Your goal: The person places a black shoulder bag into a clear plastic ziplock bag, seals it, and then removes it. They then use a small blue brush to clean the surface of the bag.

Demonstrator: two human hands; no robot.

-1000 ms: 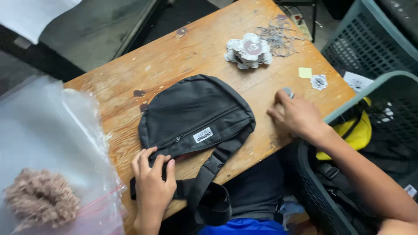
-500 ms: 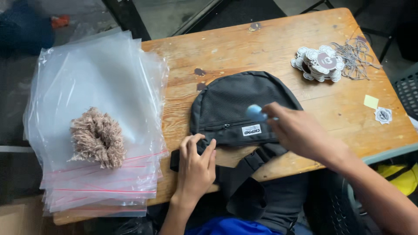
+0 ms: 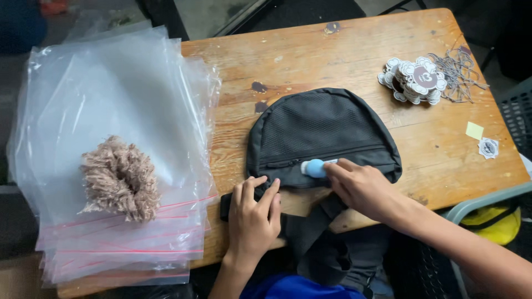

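left hand (image 3: 252,213) flat, fingers spread on bag (image 3: 321,130) | right hand (image 3: 360,185) pinching blue tool (image 3: 315,168) (on zipper)

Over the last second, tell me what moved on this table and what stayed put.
The right hand left the table's right edge, carrying a small light-blue object leftward, and now presses it on the front of the black bag by the zipper. The left hand stayed pressed on the bag's lower left corner. The bag, the stack of round tags and the wooden table kept their places relative to one another.
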